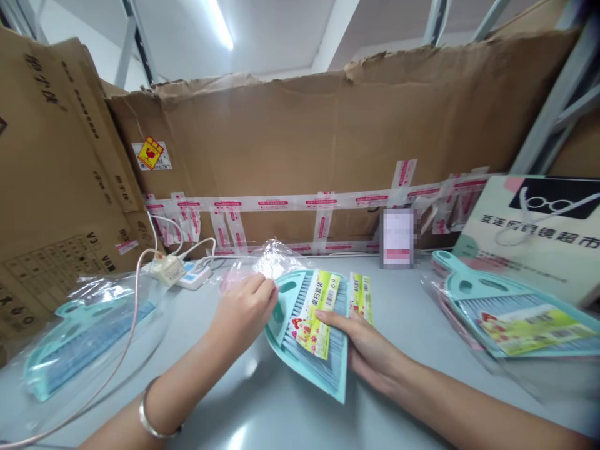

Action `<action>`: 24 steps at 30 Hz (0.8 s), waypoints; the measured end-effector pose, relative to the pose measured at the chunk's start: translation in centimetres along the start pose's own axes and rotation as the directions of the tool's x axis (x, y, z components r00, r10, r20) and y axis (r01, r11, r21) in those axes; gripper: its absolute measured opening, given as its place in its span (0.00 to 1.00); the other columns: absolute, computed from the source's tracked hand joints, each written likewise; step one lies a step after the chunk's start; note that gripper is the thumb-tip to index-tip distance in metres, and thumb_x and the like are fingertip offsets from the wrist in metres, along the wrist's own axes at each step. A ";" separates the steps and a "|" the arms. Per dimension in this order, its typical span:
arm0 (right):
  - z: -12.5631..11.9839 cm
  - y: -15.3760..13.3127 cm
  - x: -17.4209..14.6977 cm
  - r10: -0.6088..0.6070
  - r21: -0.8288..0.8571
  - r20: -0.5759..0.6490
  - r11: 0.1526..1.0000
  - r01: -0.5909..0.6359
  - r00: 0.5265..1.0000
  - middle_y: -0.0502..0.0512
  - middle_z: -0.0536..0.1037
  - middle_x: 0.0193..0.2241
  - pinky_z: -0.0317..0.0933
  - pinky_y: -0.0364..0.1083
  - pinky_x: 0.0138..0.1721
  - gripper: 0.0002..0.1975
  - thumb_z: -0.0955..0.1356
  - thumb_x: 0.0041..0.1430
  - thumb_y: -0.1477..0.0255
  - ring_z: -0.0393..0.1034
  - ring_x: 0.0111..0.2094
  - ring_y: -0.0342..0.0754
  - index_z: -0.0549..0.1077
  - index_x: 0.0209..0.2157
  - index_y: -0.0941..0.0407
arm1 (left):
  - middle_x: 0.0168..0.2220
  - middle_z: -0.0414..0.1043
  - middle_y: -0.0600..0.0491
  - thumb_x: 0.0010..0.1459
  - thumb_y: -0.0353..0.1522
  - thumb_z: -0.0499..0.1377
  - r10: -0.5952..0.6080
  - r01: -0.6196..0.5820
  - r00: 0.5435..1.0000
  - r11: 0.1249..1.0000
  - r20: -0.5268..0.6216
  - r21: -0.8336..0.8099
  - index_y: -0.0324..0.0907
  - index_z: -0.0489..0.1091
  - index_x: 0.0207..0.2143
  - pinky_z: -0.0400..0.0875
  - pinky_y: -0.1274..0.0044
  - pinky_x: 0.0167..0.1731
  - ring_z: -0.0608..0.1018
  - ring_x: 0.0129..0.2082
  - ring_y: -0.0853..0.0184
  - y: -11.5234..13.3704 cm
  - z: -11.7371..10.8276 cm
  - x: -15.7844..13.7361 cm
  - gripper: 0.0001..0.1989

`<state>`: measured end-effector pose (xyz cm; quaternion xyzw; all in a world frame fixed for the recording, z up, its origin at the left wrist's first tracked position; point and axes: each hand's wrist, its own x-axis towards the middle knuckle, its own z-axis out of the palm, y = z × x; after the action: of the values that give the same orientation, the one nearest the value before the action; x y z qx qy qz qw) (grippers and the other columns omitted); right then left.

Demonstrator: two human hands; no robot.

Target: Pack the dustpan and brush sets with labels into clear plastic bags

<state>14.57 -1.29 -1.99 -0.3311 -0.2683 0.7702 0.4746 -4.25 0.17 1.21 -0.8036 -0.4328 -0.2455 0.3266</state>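
A light-blue dustpan (pixel 276 350) with a matching brush (pixel 335 350) nested in it is held up over the table in front of me. A yellow-green label card (pixel 316 312) with a barcode lies across the bristles. My right hand (pixel 370 344) grips its right side, thumb pressed on the card. My left hand (pixel 248 312) is closed at the upper-left end of the dustpan, where its handle is hidden by my fingers. A second label card (pixel 362 297) shows just behind the right edge. Crumpled clear plastic (pixel 276 256) lies behind my left hand.
On the left lies a bagged blue dustpan set (pixel 84 337), with a white cable (pixel 134 319) in front. Right, several labelled dustpan sets (pixel 529 322) are stacked before a printed bag (pixel 529 231). A power strip (pixel 194 275) and large cardboard boxes (pixel 281 144) stand at the back.
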 end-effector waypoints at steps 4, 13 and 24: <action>-0.4 0.5 0.7 -0.050 0.018 -0.076 0.998 0.052 0.996 0.57 0.79 0.35 0.66 0.52 0.43 0.25 0.72 0.44 0.74 0.73 0.37 0.53 0.68 0.47 0.58 | 0.22 0.68 0.53 0.60 0.30 0.47 0.013 0.000 0.998 0.981 0.068 -0.195 0.40 0.67 0.25 0.63 0.79 0.22 0.71 0.23 0.69 0.7 0.5 -1.1 0.13; -0.3 0.9 0.7 -0.042 -0.013 -0.096 0.999 0.041 0.995 0.57 0.78 0.36 0.67 0.51 0.41 0.21 0.71 0.45 0.75 0.74 0.37 0.52 0.69 0.44 0.58 | 0.31 0.70 0.51 0.57 0.29 0.50 -0.115 0.162 0.969 0.965 0.218 -0.208 0.41 0.65 0.38 0.65 0.78 0.21 0.74 0.27 0.66 1.3 1.2 -1.6 0.08; -0.1 1.8 -0.1 0.073 -0.110 0.087 0.992 -0.063 0.994 0.58 0.78 0.35 0.64 0.51 0.44 0.18 0.71 0.45 0.74 0.73 0.37 0.52 0.70 0.41 0.60 | 0.25 0.68 0.54 0.59 0.27 0.48 -0.041 0.042 0.999 0.962 0.011 -0.268 0.41 0.66 0.30 0.65 0.81 0.22 0.71 0.22 0.71 2.3 0.3 -1.7 0.09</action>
<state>13.70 -2.07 -3.32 -0.3296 -0.3190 0.7846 0.4171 -3.09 -1.42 -0.83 -0.8318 -0.4132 -0.3066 0.2082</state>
